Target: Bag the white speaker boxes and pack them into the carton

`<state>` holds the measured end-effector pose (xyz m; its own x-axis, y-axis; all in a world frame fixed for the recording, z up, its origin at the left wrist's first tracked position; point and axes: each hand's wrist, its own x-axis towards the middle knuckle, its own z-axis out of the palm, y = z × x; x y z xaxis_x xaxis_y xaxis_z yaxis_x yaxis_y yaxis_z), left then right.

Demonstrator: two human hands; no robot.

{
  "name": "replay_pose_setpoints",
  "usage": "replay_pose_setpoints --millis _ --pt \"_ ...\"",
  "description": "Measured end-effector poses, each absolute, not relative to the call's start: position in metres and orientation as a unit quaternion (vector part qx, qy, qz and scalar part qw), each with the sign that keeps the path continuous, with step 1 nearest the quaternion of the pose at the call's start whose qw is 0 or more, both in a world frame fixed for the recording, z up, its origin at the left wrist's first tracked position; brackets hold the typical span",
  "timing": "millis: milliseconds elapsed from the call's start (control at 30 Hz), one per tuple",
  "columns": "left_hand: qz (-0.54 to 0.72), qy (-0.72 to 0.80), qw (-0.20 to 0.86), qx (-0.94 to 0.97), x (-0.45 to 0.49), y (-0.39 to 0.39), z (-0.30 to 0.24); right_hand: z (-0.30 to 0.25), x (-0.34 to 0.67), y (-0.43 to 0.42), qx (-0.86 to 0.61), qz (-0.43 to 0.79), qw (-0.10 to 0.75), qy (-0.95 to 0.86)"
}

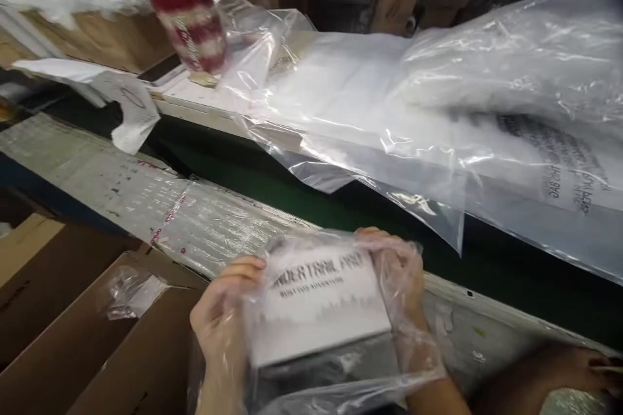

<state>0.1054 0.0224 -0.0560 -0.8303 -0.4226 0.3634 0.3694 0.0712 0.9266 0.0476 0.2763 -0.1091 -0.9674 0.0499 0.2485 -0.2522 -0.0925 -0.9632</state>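
Observation:
A clear plastic bag [418, 353] is stretched around a flat printed package [321, 318] in front of me. The package has a white upper part with dark lettering, "TRAIL" legible in it, and a dark lower part. My left hand [226, 305] grips the bag and package at the left edge, fingers bent over the top corner. On the other side, my right hand [399, 272] clutches the bag near the top right corner, its fingers seen through the plastic. Both hands are closed. The package tilts slightly, its face toward me.
Large clear plastic bags [487, 71] cover the shelf beyond, overhanging a green conveyor belt [233, 172]. A red-and-cream roll [185, 13] stands at its left. A taped ledge [204, 220] runs this side of the belt. Open cardboard boxes [111, 324] sit lower left; a blurred brown shape [530, 376] lower right.

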Motion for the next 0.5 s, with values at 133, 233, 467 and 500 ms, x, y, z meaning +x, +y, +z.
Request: replay_pose_setpoints --millis 133,233,467,500 --pt "-0.732 -0.592 0.335 0.04 0.098 -0.011 -0.032 -0.061 0.058 0.262 0.164 0.657 0.118 -0.726" --pt "-0.791 -0.527 0.302 0.076 0.096 -0.034 -0.023 -0.022 0.082 0.248 0.277 0.492 0.137 -0.814" --pt "-0.852 -0.499 0.156 -0.016 0.109 -0.038 -0.027 -0.025 0.034 0.182 0.467 0.145 0.21 -0.846" --pt "-0.85 -0.508 0.132 -0.041 0.115 -0.042 -0.028 -0.032 0.021 0.176 0.497 0.12 0.198 -0.837"
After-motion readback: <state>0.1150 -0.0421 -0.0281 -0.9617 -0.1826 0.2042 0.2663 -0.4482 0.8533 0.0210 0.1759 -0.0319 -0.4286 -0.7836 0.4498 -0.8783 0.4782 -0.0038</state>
